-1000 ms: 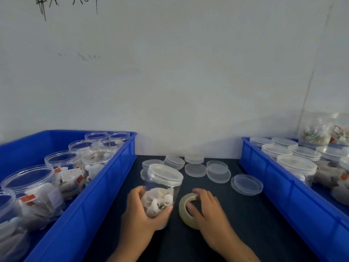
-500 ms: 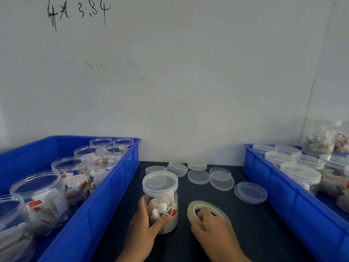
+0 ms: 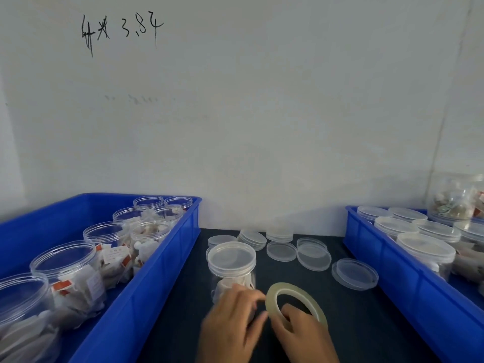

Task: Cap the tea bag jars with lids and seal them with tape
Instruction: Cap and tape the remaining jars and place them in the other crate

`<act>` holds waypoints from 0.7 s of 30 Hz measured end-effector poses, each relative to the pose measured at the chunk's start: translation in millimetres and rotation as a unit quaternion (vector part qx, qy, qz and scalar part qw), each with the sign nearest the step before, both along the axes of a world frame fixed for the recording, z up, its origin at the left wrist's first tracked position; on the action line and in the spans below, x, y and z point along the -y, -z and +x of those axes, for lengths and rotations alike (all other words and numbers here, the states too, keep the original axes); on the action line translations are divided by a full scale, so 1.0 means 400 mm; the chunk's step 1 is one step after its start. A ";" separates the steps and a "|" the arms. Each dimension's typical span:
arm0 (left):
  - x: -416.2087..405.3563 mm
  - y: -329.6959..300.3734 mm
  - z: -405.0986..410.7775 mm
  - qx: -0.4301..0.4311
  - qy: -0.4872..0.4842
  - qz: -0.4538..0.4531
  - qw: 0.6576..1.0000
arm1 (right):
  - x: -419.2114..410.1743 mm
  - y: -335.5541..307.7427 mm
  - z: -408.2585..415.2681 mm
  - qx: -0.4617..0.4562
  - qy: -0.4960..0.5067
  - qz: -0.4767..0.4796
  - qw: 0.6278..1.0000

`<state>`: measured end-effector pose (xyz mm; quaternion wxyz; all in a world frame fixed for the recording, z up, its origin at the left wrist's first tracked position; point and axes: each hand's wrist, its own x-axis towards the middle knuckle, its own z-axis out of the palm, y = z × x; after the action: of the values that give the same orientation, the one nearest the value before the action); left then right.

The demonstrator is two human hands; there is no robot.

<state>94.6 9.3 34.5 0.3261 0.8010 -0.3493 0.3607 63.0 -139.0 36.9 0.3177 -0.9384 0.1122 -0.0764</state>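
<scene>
A clear jar of tea bags (image 3: 230, 273) with a translucent lid on top stands on the dark table between two blue bins. My right hand (image 3: 303, 336) holds a roll of clear tape (image 3: 296, 299) just right of the jar, with a finger through its hole. My left hand (image 3: 233, 323) is in front of the jar, its fingertips pinching at the left edge of the tape roll. Several loose lids (image 3: 281, 251) lie on the table behind the jar.
The left blue bin (image 3: 146, 292) holds several open jars of tea bags (image 3: 70, 273). The right blue bin (image 3: 408, 289) holds several capped jars (image 3: 425, 252). A white wall rises right behind the table.
My left hand let go of the jar and moved right to the tape roll. My right hand lifted the roll slightly. The camera tilted up a little.
</scene>
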 end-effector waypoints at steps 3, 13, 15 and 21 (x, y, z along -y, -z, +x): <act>0.035 0.028 -0.010 -0.137 0.071 0.047 0.987 | -0.003 0.006 -0.010 0.021 -0.018 -0.014 1.000; 0.030 0.034 0.004 -0.293 0.094 -0.061 0.949 | -0.011 0.006 -0.011 0.045 -0.009 0.001 0.999; 0.027 0.034 0.009 -0.346 0.109 -0.088 0.928 | -0.011 0.005 -0.017 0.042 -0.018 -0.014 0.999; 0.018 0.037 0.013 -0.351 0.110 -0.099 0.925 | -0.008 0.008 -0.022 0.042 -0.067 -0.044 0.996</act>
<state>99.8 2.3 19.6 0.5431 0.7965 -0.2607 0.0511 54.2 -135.6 33.8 0.2846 -0.9529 0.0326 -0.0992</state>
